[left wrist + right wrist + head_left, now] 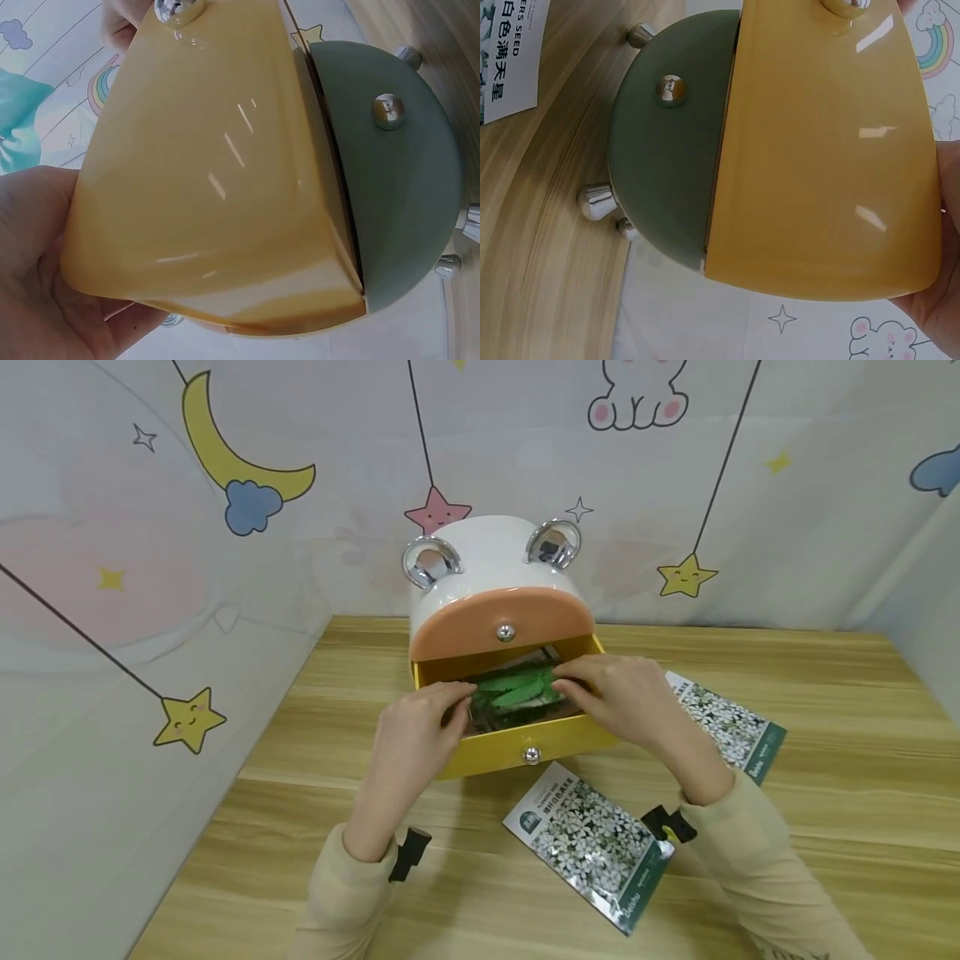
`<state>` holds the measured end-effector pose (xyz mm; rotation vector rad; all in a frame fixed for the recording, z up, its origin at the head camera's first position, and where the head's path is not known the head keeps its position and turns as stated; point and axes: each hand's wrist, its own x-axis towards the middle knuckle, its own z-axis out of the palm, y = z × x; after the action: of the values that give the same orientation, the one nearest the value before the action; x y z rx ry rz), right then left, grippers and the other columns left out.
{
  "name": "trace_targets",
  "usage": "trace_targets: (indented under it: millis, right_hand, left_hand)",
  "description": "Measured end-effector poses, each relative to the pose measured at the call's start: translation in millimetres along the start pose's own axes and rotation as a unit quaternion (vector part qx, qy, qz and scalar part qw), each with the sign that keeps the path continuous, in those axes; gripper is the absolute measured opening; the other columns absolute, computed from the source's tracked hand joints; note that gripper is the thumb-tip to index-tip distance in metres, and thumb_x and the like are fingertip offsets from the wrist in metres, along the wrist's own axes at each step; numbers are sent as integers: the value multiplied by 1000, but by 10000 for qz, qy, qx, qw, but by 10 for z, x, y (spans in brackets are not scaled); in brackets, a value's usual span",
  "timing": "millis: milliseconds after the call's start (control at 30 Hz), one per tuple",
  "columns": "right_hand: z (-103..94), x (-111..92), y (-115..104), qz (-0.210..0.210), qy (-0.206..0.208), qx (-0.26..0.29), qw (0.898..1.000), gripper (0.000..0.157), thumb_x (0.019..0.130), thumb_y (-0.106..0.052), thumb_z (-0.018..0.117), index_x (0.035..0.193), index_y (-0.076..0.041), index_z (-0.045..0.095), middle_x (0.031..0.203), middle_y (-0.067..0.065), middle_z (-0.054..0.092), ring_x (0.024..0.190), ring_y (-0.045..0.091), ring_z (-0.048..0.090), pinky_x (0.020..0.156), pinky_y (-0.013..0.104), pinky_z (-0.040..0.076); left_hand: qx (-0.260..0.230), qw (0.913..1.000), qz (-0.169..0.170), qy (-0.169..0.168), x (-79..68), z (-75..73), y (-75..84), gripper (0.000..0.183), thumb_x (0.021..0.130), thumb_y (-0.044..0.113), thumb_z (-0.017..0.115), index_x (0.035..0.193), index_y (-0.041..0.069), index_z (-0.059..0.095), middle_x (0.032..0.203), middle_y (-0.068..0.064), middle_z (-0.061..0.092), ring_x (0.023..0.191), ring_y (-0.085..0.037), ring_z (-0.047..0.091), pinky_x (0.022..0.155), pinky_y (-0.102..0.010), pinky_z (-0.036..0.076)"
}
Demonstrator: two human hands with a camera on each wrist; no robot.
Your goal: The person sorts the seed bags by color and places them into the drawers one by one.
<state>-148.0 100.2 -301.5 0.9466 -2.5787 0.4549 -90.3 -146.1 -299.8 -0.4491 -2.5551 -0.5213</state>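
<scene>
A small white cabinet (pixel 491 547) with silver ear-like rings has its yellow drawer (pixel 487 757) pulled out. Inside the drawer lies a green, jagged-edged piece (pixel 517 687), with darker, glossy wrapping around it. My left hand (pixel 416 731) reaches over the drawer's left side and pinches the left end of the green piece. From the right, my right hand (pixel 626 697) pinches its other end between thumb and fingers. In the left wrist view the drawer front (pixel 202 150) hides my left fingertips; the right wrist view hides the right ones likewise.
Two flower seed packets lie on the wooden table: one seed packet (pixel 592 843) in front of the drawer, another seed packet (pixel 731 727) under the right forearm's far side. Above the drawer is a shut orange one (pixel 480 627), and below it a green drawer (pixel 397 180). A printed curtain (pixel 360 460) stands behind.
</scene>
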Motion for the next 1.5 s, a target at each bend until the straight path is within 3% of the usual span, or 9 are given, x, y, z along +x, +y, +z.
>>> trace_targets:
  millis: [167, 300, 600, 800, 933, 1033, 1167, 1267, 1500]
  right_hand:
    - [34, -66, 12, -308, 580, 58, 9978, 19, 88, -23, 68, 103, -13, 74, 87, 1, 75, 59, 12, 59, 45, 21, 37]
    - [49, -152, -4, -712, 1109, 127, 9912, 18, 82, -15, 74, 100, -10, 74, 88, 3, 75, 68, 16, 68, 52, 26, 50]
    - [68, -371, -92, -1136, 1765, 204, 9775, 25, 77, -7, 76, 102, -8, 74, 96, 6, 75, 85, 24, 72, 72, 36, 60]
    - [64, -485, -198, -1271, 1878, 279, 9735, 22, 90, -17, 66, 107, -6, 72, 108, 9, 73, 103, 27, 68, 90, 42, 56]
    - [86, -540, -280, -1513, 2100, 254, 9656, 29, 99, -24, 52, 109, -5, 72, 111, 10, 72, 105, 27, 66, 90, 40, 55]
    - [110, -562, -343, -1639, 2278, 233, 9595, 30, 100, -25, 50, 108, -6, 72, 111, 10, 71, 105, 27, 65, 88, 38, 56]
    - [167, -593, -401, -1711, 2361, 292, 9561, 28, 98, -25, 52, 107, -7, 72, 109, 9, 71, 103, 26, 65, 87, 36, 56]
    - [217, -629, -428, -1703, 2156, 304, 9610, 27, 97, -26, 56, 109, -9, 72, 109, 8, 70, 101, 24, 64, 85, 35, 56]
    - [323, -657, -471, -1795, 1736, 143, 9682, 27, 90, -20, 64, 114, -10, 70, 111, 6, 69, 98, 20, 63, 85, 32, 56]
  left_hand:
    - [-63, 9999, 137, 63, 2, 7, -7, 18, 87, 13, 68, 104, 9, 74, 99, -8, 76, 80, -23, 73, 61, -34, 58]
    - [-128, 9994, 268, 196, -1, 15, -16, 19, 88, 13, 67, 106, 10, 73, 101, -8, 75, 88, -23, 73, 68, -36, 60]
    - [-381, 9912, 736, 1031, -33, 45, -89, 21, 88, 10, 67, 108, 6, 73, 108, -9, 74, 101, -24, 71, 84, -38, 59]
    - [-734, 9816, 989, 1461, -38, 57, -153, 25, 86, 3, 66, 111, 4, 70, 112, -10, 72, 103, -24, 70, 89, -37, 57]
    - [-1014, 9751, 1003, 1700, -25, 57, -187, 28, 86, 0, 65, 114, 3, 68, 115, -12, 71, 107, -26, 68, 93, -34, 55]
    - [-1310, 9686, 1024, 1847, -5, 68, -221, 29, 87, -2, 63, 116, 1, 67, 118, -14, 69, 113, -27, 65, 100, -30, 51]
    - [-1729, 9581, 1299, 1879, 37, 91, -275, 31, 87, -4, 62, 117, -1, 66, 121, -17, 67, 121, -27, 60, 107, -29, 45]
    - [-1849, 9534, 1501, 1851, 67, 113, -315, 33, 86, -6, 61, 119, -2, 64, 123, -17, 66, 126, -26, 57, 109, -30, 43]
    - [-2242, 9414, 1468, 2048, 157, 171, -422, 35, 86, -9, 59, 121, -4, 63, 128, -19, 63, 127, -27, 55, 110, -32, 43]
